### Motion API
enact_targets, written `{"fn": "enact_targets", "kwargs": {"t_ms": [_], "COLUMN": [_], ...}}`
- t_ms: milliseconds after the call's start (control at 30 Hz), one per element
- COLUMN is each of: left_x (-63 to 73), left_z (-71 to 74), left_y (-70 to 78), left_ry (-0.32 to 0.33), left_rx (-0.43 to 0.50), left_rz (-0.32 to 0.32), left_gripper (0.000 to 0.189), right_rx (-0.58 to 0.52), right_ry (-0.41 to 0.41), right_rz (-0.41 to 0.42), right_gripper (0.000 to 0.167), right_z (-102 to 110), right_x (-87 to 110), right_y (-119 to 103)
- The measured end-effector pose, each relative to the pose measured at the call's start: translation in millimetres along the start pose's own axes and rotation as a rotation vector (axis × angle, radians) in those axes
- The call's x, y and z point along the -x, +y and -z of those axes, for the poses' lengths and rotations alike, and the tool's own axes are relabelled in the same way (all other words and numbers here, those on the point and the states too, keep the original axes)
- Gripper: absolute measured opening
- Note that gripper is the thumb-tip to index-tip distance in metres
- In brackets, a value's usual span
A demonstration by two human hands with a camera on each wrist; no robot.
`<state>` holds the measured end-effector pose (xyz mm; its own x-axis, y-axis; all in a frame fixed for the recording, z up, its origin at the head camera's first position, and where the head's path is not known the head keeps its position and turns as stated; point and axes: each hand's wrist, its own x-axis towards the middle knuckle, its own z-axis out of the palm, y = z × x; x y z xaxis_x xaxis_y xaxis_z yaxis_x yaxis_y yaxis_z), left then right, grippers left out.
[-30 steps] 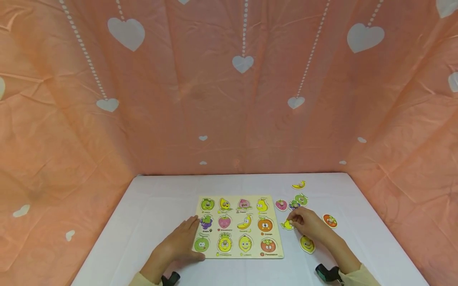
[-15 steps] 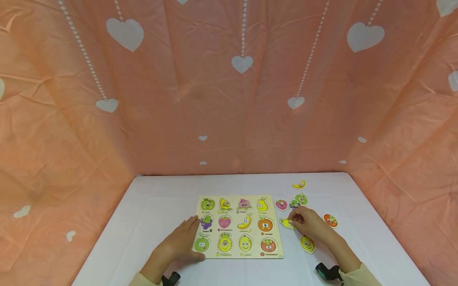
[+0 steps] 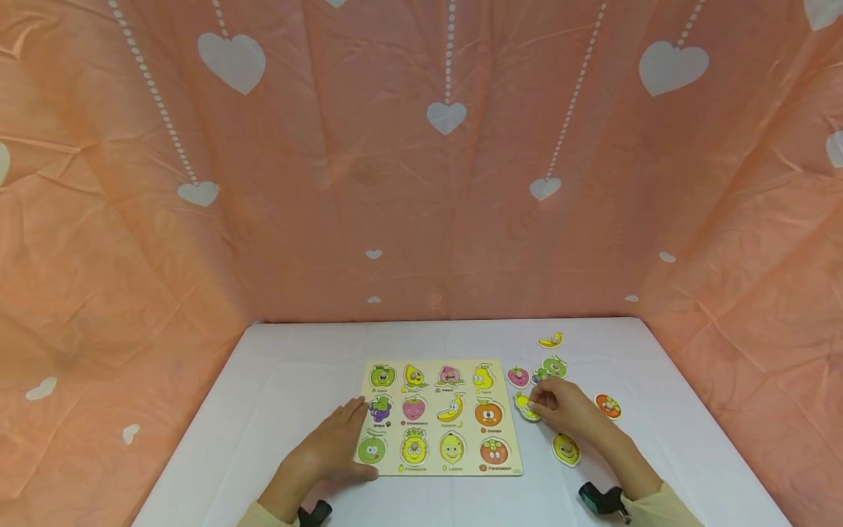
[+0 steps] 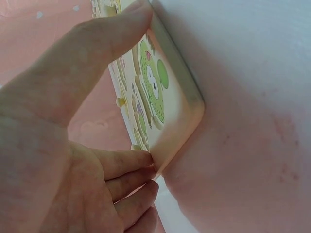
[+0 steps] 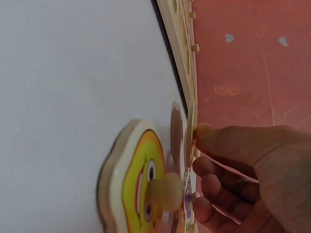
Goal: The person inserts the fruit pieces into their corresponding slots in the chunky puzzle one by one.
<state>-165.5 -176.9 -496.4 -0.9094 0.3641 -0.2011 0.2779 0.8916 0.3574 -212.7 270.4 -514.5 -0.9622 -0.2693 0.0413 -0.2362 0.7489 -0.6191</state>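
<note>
A cream fruit puzzle board (image 3: 429, 477) lies on the white table in the head view, with fruit pictures in rows. My left hand (image 3: 336, 443) rests on its left side, fingers along the left edge and thumb at the near corner. In the left wrist view, the thumb (image 4: 121, 29) and fingertips touch the board's edges. To the right of the board, my right hand (image 3: 565, 410) pinches a yellow fruit puzzle piece (image 3: 525, 407), partly hidden by the fingers. The right wrist view has this piece (image 5: 190, 138) edge-on, lifted above its shadow.
Around my right hand lie a strawberry piece (image 3: 518, 377), a grape piece (image 3: 540, 375), a green piece (image 3: 555, 366), a banana piece (image 3: 549, 340), a persimmon piece (image 3: 607, 406) and a yellow smiling piece (image 3: 566, 449). An orange curtain (image 3: 421, 219) encloses the table.
The yellow piece in my right fingers has turned clockwise, its left end swinging upward, and the hand has shifted slightly left. My left hand and the board have stayed in place.
</note>
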Motion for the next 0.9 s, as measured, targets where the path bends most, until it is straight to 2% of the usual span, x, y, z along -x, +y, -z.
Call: {"fn": "enact_targets", "kwargs": {"t_ms": [467, 667, 900], "left_x": [0.2, 0.5, -0.2], "left_z": [-1.4, -1.6, 0.0], "left_y": [-0.7, -0.6, -0.1], "left_ry": [0.017, 0.016, 0.009], "left_rx": [0.008, 0.008, -0.002], "left_rz": [-0.003, 0.004, 0.002], "left_gripper": [0.121, 0.12, 0.12], "right_rx": [0.026, 0.075, 0.062], "right_ry": [0.045, 0.079, 0.089], "right_rz": [0.044, 0.039, 0.039], "right_gripper": [0.013, 0.015, 0.013], "right_z": [-6.2, -10.4, -12.9], "right_x": [-7.3, -12.4, -19.2], "right_y": [-7.4, -11.8, -19.0]}}
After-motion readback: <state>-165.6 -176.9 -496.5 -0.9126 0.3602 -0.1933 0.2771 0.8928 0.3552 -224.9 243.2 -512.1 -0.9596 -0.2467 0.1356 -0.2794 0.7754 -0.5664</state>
